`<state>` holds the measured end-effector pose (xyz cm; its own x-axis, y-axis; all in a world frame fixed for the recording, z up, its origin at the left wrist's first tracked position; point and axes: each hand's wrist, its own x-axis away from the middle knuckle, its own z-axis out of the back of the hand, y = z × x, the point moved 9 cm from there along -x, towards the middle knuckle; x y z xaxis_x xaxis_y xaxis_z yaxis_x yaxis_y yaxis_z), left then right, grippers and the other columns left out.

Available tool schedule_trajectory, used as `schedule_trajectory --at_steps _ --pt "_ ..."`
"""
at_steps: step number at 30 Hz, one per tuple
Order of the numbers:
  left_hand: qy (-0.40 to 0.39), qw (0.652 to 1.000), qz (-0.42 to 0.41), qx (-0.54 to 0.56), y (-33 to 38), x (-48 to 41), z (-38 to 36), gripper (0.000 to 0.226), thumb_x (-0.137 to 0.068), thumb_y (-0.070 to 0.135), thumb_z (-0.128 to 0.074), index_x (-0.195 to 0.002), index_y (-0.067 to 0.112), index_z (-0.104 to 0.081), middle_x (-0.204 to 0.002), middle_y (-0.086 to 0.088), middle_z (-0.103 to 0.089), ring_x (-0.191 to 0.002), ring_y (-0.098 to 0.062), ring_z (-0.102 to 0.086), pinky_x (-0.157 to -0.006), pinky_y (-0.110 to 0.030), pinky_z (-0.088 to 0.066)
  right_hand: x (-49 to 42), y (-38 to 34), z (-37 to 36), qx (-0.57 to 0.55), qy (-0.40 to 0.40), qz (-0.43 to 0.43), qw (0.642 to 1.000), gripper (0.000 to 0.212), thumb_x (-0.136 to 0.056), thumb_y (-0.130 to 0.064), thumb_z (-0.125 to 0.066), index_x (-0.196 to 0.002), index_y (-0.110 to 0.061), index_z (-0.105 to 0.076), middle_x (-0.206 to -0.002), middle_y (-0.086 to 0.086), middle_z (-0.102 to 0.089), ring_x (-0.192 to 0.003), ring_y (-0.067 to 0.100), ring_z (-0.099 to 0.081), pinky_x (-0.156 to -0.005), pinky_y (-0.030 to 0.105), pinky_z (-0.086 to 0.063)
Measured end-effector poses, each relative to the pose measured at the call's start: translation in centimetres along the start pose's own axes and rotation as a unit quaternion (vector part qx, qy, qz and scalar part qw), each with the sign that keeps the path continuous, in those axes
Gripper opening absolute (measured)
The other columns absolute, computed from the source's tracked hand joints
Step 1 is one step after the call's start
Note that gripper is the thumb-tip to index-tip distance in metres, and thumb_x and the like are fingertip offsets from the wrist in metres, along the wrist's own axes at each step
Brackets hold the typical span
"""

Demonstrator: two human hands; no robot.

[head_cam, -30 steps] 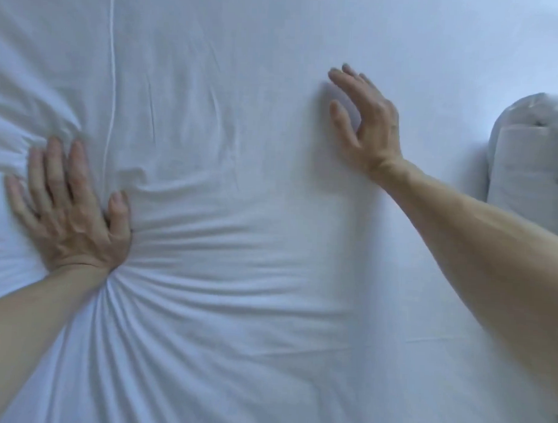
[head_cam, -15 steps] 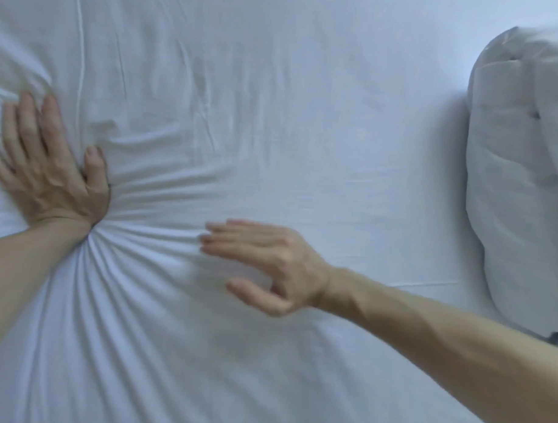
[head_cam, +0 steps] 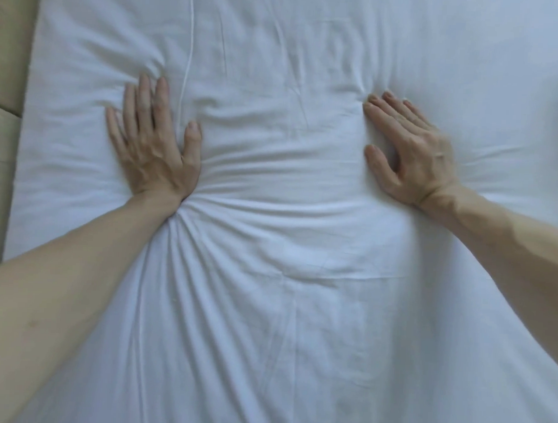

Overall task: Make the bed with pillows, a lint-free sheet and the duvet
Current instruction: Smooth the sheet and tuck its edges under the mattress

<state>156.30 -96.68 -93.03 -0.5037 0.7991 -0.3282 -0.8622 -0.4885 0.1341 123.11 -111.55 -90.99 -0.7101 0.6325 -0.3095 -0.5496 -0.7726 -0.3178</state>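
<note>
The white sheet (head_cam: 300, 275) lies spread out beneath us and fills nearly the whole head view, its left edge running down the frame beside a beige strip (head_cam: 8, 59). We cannot tell what that strip is.

The cloth is not smooth. Deep creases (head_cam: 240, 191) run across it between our two hands, and more fan downward from the heel of the left hand (head_cam: 153, 150) toward the bottom of the frame. A thin raised line (head_cam: 191, 43), a seam or a cord, we cannot tell which, runs down from the top edge and ends in the gap between that hand's index finger and thumb.

The left hand presses palm down into the sheet. Its grip is wide open, with the fingers (head_cam: 144, 102) straight and slightly spread and the thumb held out to the side. It holds nothing, and the fabric bunches at the wrist.

Well apart to the right, the right hand (head_cam: 413, 146) also rests palm down on the sheet. Its fingers are straight and close together, the thumb is held apart, and the grip is open with nothing pinched or held. The fabric dimples just above its fingertips.

Both bare forearms reach in from the lower corners.
</note>
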Motion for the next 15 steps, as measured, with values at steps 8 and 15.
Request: schedule_trajectory --at_steps 8,15 --pt "-0.014 1.0 0.01 -0.002 -0.1 0.2 -0.4 0.071 -0.103 0.06 -0.025 -0.163 0.022 -0.021 -0.17 -0.001 -0.021 -0.157 -0.021 -0.013 -0.127 -0.05 -0.003 0.1 -0.6 -0.1 0.015 -0.032 -0.003 0.999 0.056 -0.102 -0.032 -0.048 -0.15 -0.003 -0.047 -0.154 0.016 -0.047 -0.148 0.032 -0.038 -0.122 0.047 -0.029" --pt "-0.183 0.982 0.028 0.04 -0.1 -0.8 0.1 0.078 -0.097 0.064 -0.02 -0.164 0.027 -0.007 -0.172 0.0 -0.001 -0.158 -0.017 0.005 -0.126 -0.049 0.009 9.1 -14.7 -0.3 -0.169 -0.193 0.077 0.963 0.055 -0.101 -0.028 -0.052 -0.149 0.0 -0.047 -0.155 0.014 -0.045 -0.149 0.023 -0.037 -0.123 0.046 -0.03"
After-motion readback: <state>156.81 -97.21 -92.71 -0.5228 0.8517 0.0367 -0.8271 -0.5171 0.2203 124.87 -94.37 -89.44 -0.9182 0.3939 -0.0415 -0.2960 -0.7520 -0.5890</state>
